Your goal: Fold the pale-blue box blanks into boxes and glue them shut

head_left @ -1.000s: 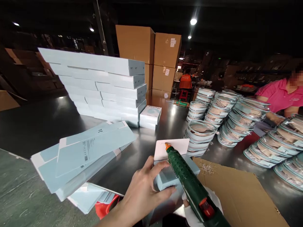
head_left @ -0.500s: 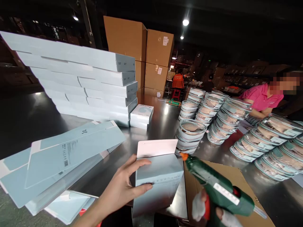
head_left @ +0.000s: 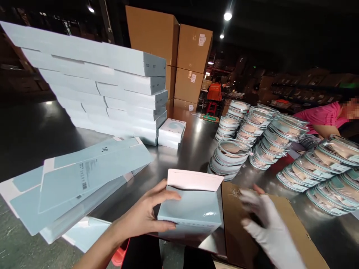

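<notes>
My left hand (head_left: pixel 150 207) grips the near left side of a pale blue carton (head_left: pixel 193 205), fingers on top and thumb on the front. The carton's pinkish-white flap (head_left: pixel 195 180) stands up at the back. On its top, near the front right, a small shiny patch (head_left: pixel 208 214) catches the light. My right hand (head_left: pixel 265 220), in a white glove with some fingertips bare, hovers over a brown cardboard sheet (head_left: pixel 280 209). Its fingers are apart, slightly blurred, with nothing visible between them. No glue gun shows in the current view.
Flat blue carton blanks (head_left: pixel 92 175) lie to the left. Behind them rises a wall of white boxes (head_left: pixel 112 89), with small boxes (head_left: pixel 171 130) beside it. Stacks of clear round packs (head_left: pixel 230 157) fill the right. A person in pink (head_left: pixel 322 116) leans there; brown cartons (head_left: pixel 193 48) stand behind.
My right hand held a green glue gun with an orange tip; now it is out of that hand. The carton's near end has tipped up, and the shiny patch now shows on top.
</notes>
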Tool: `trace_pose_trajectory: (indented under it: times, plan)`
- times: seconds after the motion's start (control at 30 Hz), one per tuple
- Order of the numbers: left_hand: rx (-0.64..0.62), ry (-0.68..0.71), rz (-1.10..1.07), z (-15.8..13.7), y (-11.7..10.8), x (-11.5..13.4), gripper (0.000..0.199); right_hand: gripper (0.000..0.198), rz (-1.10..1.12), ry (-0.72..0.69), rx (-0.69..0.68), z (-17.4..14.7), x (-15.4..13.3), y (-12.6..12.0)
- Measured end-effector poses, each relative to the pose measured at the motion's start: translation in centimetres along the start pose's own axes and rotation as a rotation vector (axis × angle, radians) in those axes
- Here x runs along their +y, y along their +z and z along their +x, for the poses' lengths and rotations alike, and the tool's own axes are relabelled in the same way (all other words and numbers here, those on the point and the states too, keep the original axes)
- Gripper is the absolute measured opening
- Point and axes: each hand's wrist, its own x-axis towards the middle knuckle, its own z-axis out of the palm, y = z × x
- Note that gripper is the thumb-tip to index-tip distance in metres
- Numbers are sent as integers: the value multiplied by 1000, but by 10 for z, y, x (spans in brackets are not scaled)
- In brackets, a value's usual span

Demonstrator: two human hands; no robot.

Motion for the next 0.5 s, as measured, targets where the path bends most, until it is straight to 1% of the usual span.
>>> trace_pose_trajectory:
  times: [0.03,0.07,0.1,0.13,0.17,0.23,0.3,0.33,0.37,0.43,0.5]
  plan:
    - [12,18,-9,-1,1,-2,43,109,34,-145,-137,5,-6,21]
    - [20,38,-14,-2,4,-4,42,116,59,-244,-291,9,-10,39]
    - [28,60,-19,-3,8,-6,42,115,86,-320,-406,12,-12,54]
    - [53,85,-39,-4,13,-9,42,108,97,-360,-471,13,-11,64]
    - [101,118,-85,-5,18,-12,43,99,84,-385,-495,13,-9,70]
    - [227,209,-229,-6,30,-19,49,79,3,-460,-451,11,-4,73]
    - [316,326,-325,-6,38,-22,60,69,-104,-596,-431,8,-5,72]
    - [317,378,-304,-7,39,-23,64,65,-148,-680,-439,7,-10,72]
    - [287,412,-233,-8,38,-22,61,62,-187,-764,-453,7,-15,74]
    - [194,435,-34,-8,31,-17,41,55,-272,-898,-459,8,-28,79]
    - [113,428,134,-7,23,-10,21,46,-351,-994,-423,11,-36,84]
